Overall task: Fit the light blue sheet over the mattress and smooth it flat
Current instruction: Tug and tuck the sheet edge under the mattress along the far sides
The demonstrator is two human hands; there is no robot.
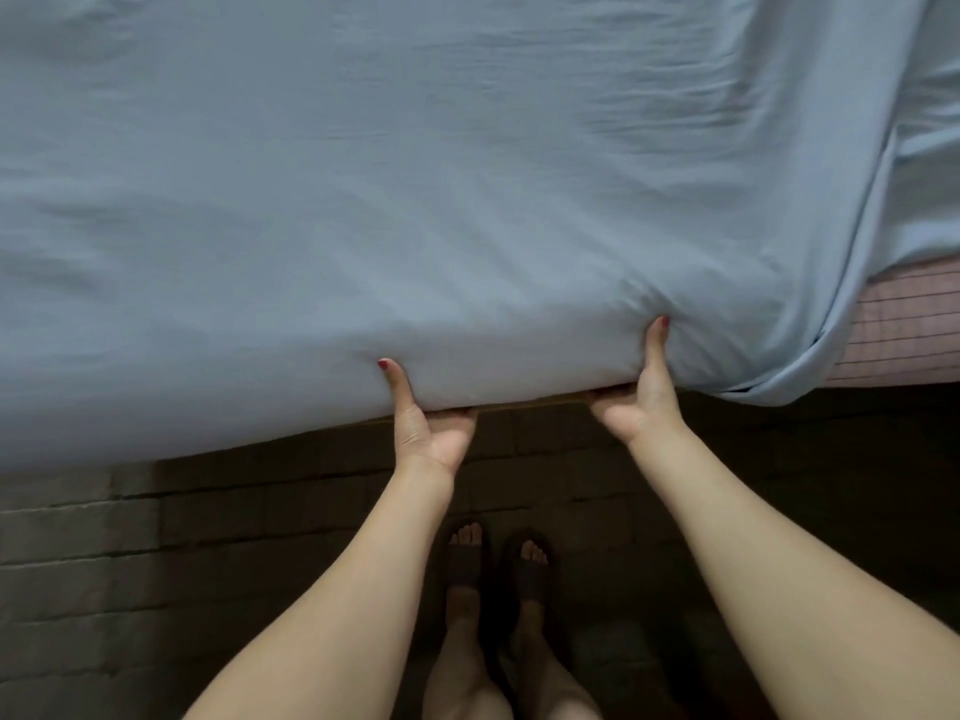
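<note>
Your left hand and right hand each have a clenched grip on the near edge of the sheet, thumbs on top, fingers tucked beneath. You look mid-tuck; next, pull it over the bare mattress corner at right, then smooth the wrinkles

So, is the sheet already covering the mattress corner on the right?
No, the sheet hangs bunched there and the pink mattress shows bare.
</note>
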